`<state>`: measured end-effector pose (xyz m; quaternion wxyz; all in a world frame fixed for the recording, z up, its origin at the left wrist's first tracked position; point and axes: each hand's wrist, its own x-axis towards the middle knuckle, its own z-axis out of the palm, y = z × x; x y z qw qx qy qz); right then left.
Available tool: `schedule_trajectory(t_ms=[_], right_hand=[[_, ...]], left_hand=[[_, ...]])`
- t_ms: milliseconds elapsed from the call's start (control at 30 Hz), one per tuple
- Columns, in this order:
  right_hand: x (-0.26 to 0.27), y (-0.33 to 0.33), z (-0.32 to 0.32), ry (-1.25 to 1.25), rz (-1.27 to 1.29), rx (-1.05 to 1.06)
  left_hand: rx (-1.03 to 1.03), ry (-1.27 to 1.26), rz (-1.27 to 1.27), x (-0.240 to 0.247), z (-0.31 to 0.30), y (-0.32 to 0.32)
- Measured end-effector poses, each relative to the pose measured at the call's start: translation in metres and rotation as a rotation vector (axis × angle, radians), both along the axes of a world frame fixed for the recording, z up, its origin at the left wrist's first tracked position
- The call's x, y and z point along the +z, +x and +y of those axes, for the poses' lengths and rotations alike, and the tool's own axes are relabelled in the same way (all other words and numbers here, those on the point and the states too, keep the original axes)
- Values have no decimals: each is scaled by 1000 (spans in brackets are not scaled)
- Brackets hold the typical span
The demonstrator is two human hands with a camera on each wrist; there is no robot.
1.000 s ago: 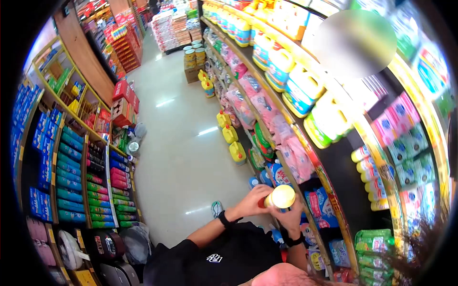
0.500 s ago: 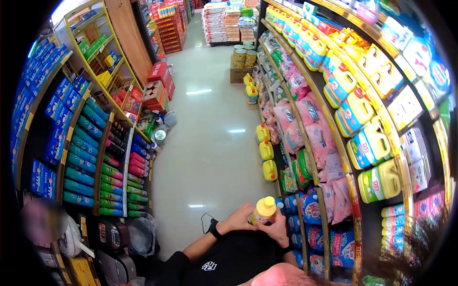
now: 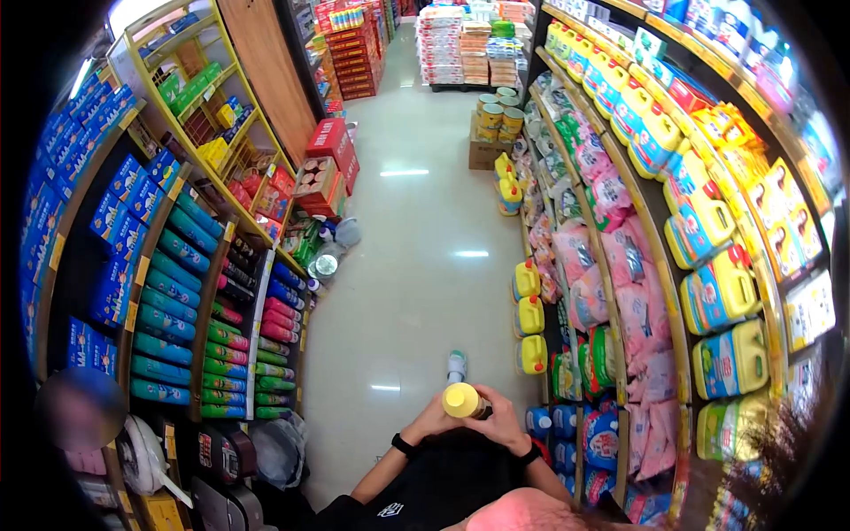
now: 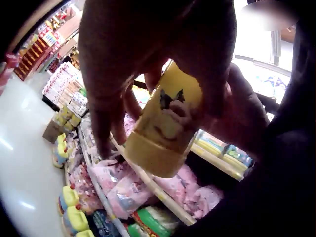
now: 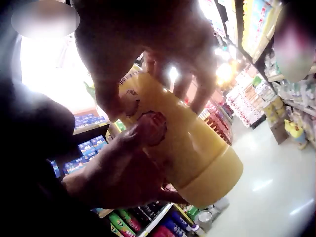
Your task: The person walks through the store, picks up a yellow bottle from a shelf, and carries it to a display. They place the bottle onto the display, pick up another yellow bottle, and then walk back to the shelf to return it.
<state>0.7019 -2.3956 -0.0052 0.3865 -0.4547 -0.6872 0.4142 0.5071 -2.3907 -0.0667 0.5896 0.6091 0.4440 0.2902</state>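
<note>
Head view: down and forward, above left grip (image 3: 431, 419) and right grip (image 3: 498, 421). Wrist views: close, at bottle (image 3: 461, 401). Both share floor (image 3: 416, 265).

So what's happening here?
A person in a black short-sleeved top stands in a shop aisle between stocked shelves. Their left hand and right hand both grip a yellow plastic bottle, held in front of the body above the shiny pale floor.
</note>
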Motion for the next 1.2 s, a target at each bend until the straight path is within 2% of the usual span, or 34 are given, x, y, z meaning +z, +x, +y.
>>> schedule_trajectory(t_ms=[67,167,367,467,633,767,867,1067,1200], right_hand=[[0,-10,38,-6,-1,34],[6,-17,96,0,-4,81],[3,-26,198,32,-29,161],[4,-31,239,38,-35,169],[8,-42,290,-15,-16,184],[-15,-50,329,28,-79,125],[-22,-59,370,-6,-77,99],[-22,-92,474,-4,-89,60],[0,-130,556,-3,-119,80]], left_hand=[[3,-81,-53,-4,32,-10],[38,-36,-111,-14,85,-20],[145,-5,6,-7,175,-28],[209,-37,-131,-8,206,-32],[103,-86,-94,-5,257,-46],[101,-88,-121,3,302,-56],[55,-321,-248,-27,346,-69],[53,-133,-183,-19,461,-105],[113,-205,-287,-7,539,-136]])
